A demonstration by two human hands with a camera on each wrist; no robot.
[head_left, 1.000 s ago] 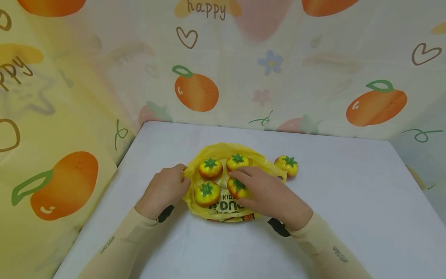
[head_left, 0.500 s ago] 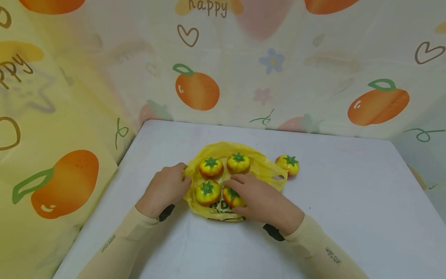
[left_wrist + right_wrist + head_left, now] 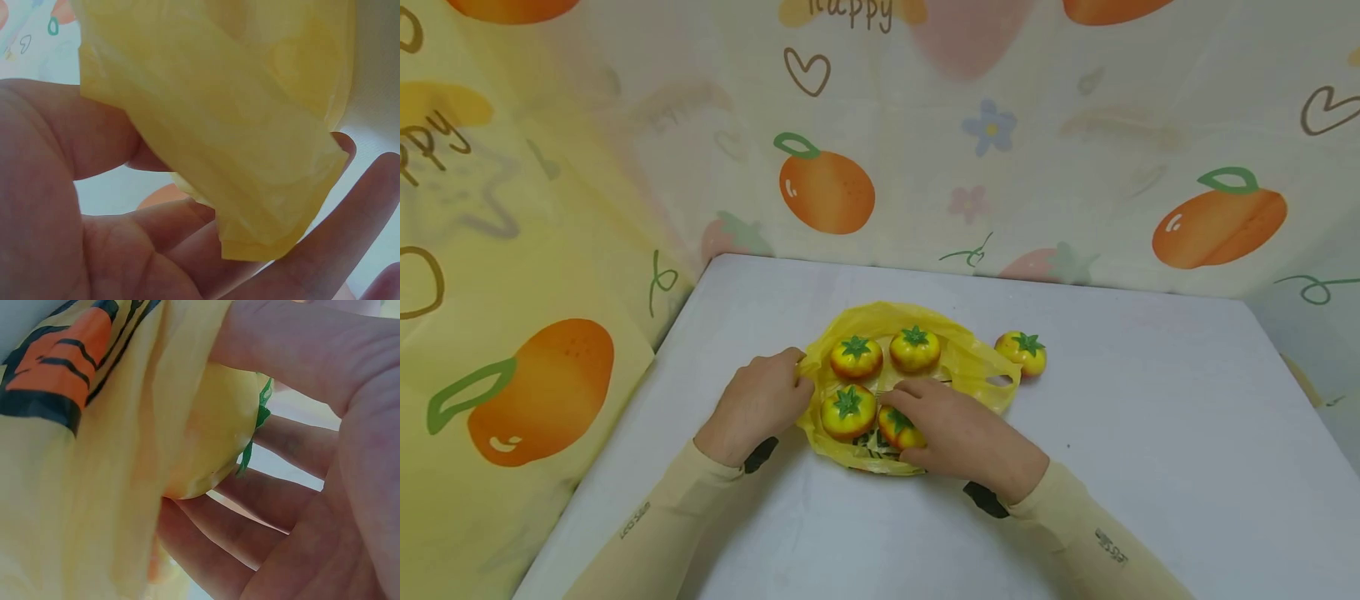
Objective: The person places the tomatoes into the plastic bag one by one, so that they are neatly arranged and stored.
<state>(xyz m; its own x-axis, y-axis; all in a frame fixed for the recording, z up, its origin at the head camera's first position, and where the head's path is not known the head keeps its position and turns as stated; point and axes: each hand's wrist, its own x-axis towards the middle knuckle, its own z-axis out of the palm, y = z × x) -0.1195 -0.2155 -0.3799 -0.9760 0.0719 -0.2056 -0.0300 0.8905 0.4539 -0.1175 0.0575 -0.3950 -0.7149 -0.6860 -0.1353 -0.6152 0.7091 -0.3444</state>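
Observation:
A yellow plastic bag (image 3: 973,379) lies with its mouth spread upward on the table. Its left edge is pinched by my left hand (image 3: 758,404); in the left wrist view a flap of the bag (image 3: 231,144) hangs from the thumb and index finger. My right hand (image 3: 962,429) reaches into the bag and grips a yellow-orange toy fruit with a green star-shaped leaf top (image 3: 898,427), also seen in the right wrist view between thumb and fingers (image 3: 219,431). Beside it sits a matching fruit (image 3: 848,411), with two more fruits (image 3: 856,357) (image 3: 915,348) behind.
Outside the bag, against its right handle, stands another matching fruit (image 3: 1022,352). The white-covered table (image 3: 1150,433) backs onto a fruit-printed cloth wall (image 3: 910,183), and a similar cloth (image 3: 550,292) rises along the left side.
My right hand has moved left with the fruit, bringing it up to the front left one. The left hand keeps its hold on the bag edge. The head view has tipped slightly.

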